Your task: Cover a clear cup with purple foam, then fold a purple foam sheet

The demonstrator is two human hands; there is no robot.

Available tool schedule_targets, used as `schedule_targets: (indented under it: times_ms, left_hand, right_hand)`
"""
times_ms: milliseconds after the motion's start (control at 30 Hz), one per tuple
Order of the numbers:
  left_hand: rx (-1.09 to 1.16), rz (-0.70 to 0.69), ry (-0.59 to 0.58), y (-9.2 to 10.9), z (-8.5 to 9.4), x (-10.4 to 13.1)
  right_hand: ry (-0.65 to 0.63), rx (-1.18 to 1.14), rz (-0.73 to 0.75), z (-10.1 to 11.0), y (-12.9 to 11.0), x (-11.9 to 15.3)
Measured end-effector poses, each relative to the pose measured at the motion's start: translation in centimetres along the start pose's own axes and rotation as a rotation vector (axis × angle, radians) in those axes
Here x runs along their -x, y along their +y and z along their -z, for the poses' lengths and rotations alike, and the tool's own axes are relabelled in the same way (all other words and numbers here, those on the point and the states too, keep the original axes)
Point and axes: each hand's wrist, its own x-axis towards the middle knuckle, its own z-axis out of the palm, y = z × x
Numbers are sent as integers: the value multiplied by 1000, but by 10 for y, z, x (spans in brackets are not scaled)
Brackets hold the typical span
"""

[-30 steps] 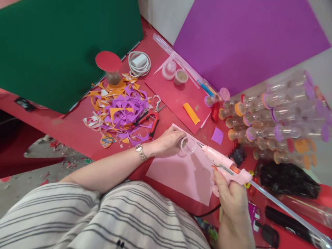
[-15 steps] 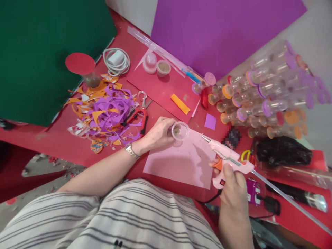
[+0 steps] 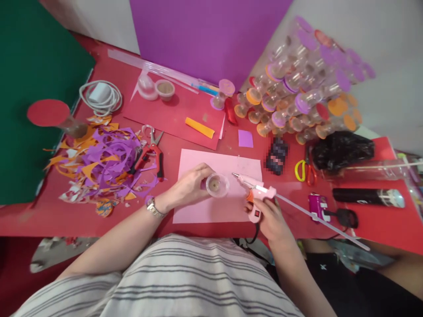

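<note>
Small transparent cup, viewed from afar through my head camera: the round mouth faces me, the walls are colourless, and a brownish disc with a darker central spot shows at the bottom. It is over the pink sheet; whether its base touches the paper I cannot tell. The left hand pinches the cup at its left side, while the right hand is wrapped around the handle of a pink glue gun (I cannot tell whether the orange trigger is squeezed). The metal nozzle points toward the cup, near the rim but apart from it. I see pink paper on the cup's near and far sides; the sheet's near edge lies close to the front edge of the red table. Leftward, red-handled cutters and heaped paper scraps bound my room; rightward, red tabletop extends from the sheet toward the scissors, and the glue stick juts from the gun's rear.
</note>
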Motion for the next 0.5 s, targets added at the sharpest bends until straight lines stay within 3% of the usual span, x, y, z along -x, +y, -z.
schedule_targets:
  times_ms: [300,500]
  left_hand:
    - [-64,27,-79,-5,-7,0]
    - [-55,11,-103,-5,-7,1]
  right_hand:
    - [-21,-59,-6,13,8,-7]
    - [185,32,10,19,21,0]
